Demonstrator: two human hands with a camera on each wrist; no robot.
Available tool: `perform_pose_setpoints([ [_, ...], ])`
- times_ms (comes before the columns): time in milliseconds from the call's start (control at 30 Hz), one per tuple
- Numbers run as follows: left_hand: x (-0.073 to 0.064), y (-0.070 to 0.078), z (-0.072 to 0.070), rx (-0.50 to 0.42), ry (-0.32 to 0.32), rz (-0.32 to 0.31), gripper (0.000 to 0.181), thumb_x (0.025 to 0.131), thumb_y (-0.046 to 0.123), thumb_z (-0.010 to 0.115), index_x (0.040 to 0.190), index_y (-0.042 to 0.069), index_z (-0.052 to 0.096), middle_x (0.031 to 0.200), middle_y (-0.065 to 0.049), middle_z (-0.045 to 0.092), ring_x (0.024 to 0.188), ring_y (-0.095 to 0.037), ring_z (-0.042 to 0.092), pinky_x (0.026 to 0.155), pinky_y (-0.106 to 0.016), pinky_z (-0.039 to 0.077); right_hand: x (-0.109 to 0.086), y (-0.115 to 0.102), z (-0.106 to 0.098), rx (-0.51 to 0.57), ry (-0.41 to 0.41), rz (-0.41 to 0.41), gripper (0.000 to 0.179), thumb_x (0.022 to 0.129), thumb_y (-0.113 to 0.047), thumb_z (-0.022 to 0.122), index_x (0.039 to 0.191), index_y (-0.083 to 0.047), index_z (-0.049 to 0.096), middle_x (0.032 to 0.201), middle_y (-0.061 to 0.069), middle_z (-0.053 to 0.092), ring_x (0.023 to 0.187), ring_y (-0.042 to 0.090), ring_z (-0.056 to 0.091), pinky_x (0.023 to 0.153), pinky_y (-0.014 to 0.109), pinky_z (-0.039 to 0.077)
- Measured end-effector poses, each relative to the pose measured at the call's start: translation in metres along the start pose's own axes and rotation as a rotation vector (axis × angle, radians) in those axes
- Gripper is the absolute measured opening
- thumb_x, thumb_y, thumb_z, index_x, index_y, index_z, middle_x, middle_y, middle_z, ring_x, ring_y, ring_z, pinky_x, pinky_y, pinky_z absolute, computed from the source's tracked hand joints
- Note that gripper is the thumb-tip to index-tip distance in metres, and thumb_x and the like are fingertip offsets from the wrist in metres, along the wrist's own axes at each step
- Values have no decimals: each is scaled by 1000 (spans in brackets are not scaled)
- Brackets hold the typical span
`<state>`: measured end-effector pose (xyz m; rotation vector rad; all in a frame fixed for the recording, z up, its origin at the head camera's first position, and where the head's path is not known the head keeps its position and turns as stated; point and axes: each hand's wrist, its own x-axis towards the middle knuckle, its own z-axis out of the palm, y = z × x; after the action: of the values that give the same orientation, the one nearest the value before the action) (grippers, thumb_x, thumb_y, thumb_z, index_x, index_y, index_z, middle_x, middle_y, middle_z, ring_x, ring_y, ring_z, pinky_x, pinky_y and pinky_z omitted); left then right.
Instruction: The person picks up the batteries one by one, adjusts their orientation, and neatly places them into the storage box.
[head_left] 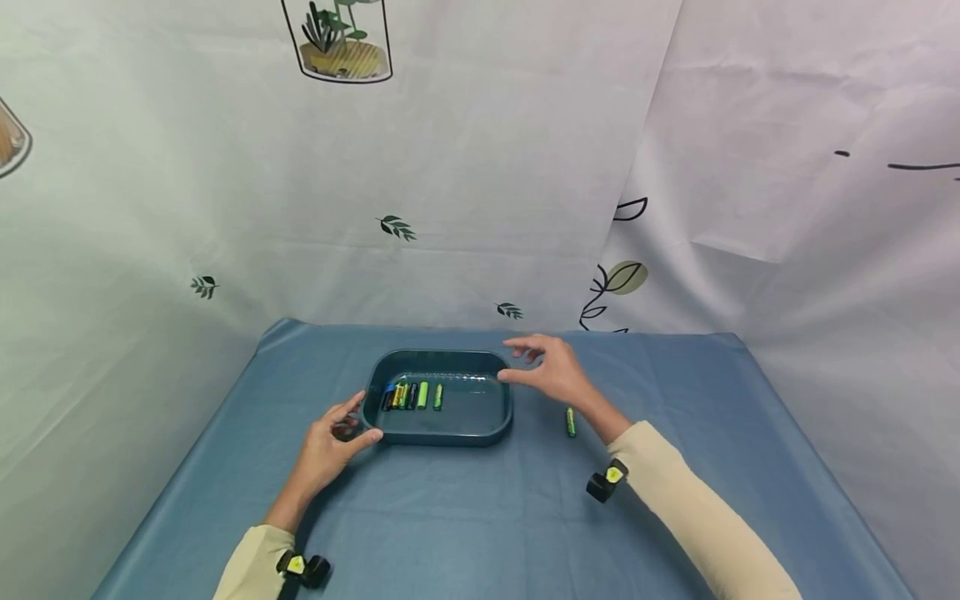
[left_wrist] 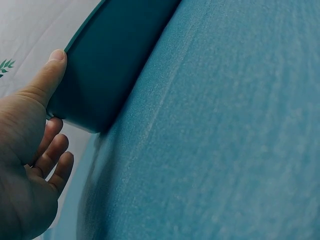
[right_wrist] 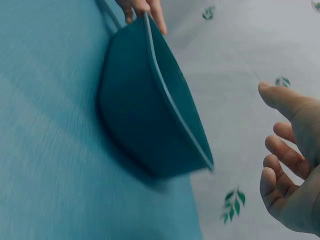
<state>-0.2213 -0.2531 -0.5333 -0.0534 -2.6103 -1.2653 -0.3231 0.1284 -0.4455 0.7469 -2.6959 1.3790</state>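
A dark teal rectangular tray point(head_left: 442, 438) stands on the cloth-covered table. Several small batteries point(head_left: 423, 396), green, yellow and dark, lie lengthwise in a row in its left half. My left hand point(head_left: 327, 450) holds the tray's near left corner, thumb at the front wall and fingers round the left side; the left wrist view shows the thumb point(left_wrist: 55, 62) at the rim. Beside the far right corner, my right hand point(head_left: 551, 371) has its thumb and fingers spread apart. In the right wrist view that hand point(right_wrist: 295, 155) is apart from the tray point(right_wrist: 135, 100), holding nothing.
A single green battery point(head_left: 572, 422) lies on the blue tablecloth point(head_left: 480, 517) right of the tray, near my right forearm. Behind the table's far edge hangs a pale curtain point(head_left: 480, 167) printed with leaves and jars. A small camera is strapped to each wrist.
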Motion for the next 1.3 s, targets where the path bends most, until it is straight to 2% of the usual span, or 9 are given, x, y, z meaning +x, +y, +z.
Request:
perform_pose_setpoints([
  [167,0,1,0,0,2,-3,79,86,30,85,153,9,49,130,-20,60,107,-35,62,90,-55,50,-18,20,-16,-12,48,37,51,84,-34,87,130,-19,72,116,13,69,105,37,63,79,43,53],
  [333,1,2,0,3,0,-4,79,86,31,85,153,9,49,130,-21,60,107,-35,62,91,-56,50,-32,37,-25,-30,63,68,51,84,-33,86,130,-17,72,116,15,68,103,34,63,78,42,52],
  [567,0,2,0,-3,1,1,79,86,30,85,153,8,49,130,-21,60,107,-34,62,91,-56,50,-47,58,-30,-5,67,89,51,85,-32,86,130,-14,72,117,19,69,103,35,64,79,43,52],
  [733,0,1,1,-8,0,-6,80,86,31,85,153,9,49,131,-20,60,108,-34,61,92,-56,50,-60,76,-28,-23,48,99,55,85,-34,86,131,-9,71,113,14,70,99,28,65,80,43,53],
  [967,0,1,0,-10,5,-2,78,86,30,85,153,9,49,130,-20,60,107,-33,62,91,-55,50,-76,97,-23,-80,48,70,56,83,-33,88,129,-7,72,107,6,71,93,19,63,78,40,52],
  [1300,-1,0,-1,-14,-4,0,79,87,31,85,153,9,49,131,-20,59,108,-34,61,91,-56,50,-85,108,-23,-105,19,17,57,79,-35,90,127,-11,73,100,-2,66,90,14,59,80,37,51],
])
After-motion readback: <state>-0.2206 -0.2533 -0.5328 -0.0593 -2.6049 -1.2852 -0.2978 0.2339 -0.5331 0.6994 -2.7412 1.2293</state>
